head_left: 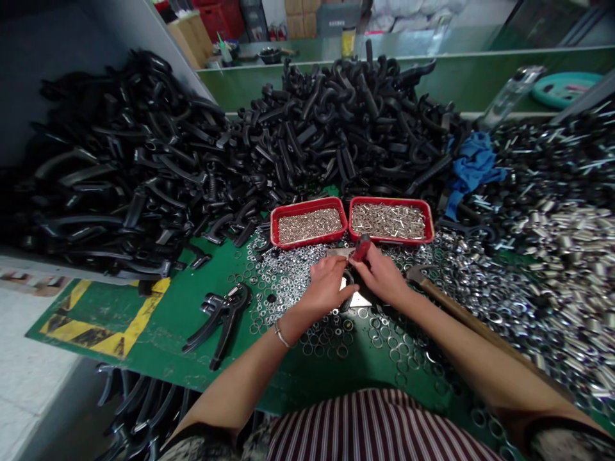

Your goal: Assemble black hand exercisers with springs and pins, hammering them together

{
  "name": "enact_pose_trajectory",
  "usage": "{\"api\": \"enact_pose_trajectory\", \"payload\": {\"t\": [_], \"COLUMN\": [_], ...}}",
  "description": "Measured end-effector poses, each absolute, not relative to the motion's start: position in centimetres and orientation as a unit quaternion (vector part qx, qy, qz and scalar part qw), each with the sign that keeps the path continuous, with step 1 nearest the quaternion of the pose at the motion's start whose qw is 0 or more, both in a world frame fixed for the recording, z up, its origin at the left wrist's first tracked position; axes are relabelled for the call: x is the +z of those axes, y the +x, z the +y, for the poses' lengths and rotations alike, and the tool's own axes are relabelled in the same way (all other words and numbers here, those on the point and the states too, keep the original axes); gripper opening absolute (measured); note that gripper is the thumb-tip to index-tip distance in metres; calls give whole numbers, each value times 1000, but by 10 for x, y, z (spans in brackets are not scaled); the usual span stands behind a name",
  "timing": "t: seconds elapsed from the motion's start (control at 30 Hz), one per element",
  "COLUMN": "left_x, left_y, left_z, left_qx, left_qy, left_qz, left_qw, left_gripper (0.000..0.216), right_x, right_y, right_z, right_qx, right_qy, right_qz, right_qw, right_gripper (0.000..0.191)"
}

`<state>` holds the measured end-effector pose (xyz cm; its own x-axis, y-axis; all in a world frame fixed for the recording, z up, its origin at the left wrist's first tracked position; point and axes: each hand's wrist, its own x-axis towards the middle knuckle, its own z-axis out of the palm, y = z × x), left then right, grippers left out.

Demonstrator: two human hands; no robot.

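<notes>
My left hand is closed on a black curved plastic part over a small metal plate. Close beside it, my right hand grips a red-handled tool held upright, its black end pointing up. The tool's lower end and the spot where it meets the part are hidden by my fingers. Left of my hands, a black spring hand gripper with two splayed handles lies on the green tabletop.
Two red trays of small metal pins stand just beyond my hands. Black handles are heaped behind. Loose nuts and rings surround the plate. A wooden-handled hammer, blue cloth and metal sleeves lie right.
</notes>
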<state>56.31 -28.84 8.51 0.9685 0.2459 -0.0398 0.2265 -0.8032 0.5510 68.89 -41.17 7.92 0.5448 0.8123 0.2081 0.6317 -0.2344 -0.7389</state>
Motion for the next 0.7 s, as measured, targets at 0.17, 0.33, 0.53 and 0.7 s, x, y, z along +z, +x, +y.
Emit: {"api": "enact_pose_trajectory", "payload": {"t": [0.17,0.33,0.53,0.7], "left_x": [88,90,114,119], "left_y": [565,556,571,609], "left_z": [-288,-288,-237,-158], "left_qx": [11,1,94,38], "left_qy": [954,961,971,972], "left_qz": [129,99,92,225], "left_qw": [271,259,202,62], "left_gripper": [48,63,37,18], "right_x": [116,130,111,112], "right_y": [688,755,840,831], "right_z": [-420,-466,-573,-562], "right_qx": [293,163,70,-45], "right_qy": [-627,-797,-920,-917], "right_qz": [-412,-425,-367,-387], "right_qw": [593,397,116,80], "right_gripper": [22,29,44,46]}}
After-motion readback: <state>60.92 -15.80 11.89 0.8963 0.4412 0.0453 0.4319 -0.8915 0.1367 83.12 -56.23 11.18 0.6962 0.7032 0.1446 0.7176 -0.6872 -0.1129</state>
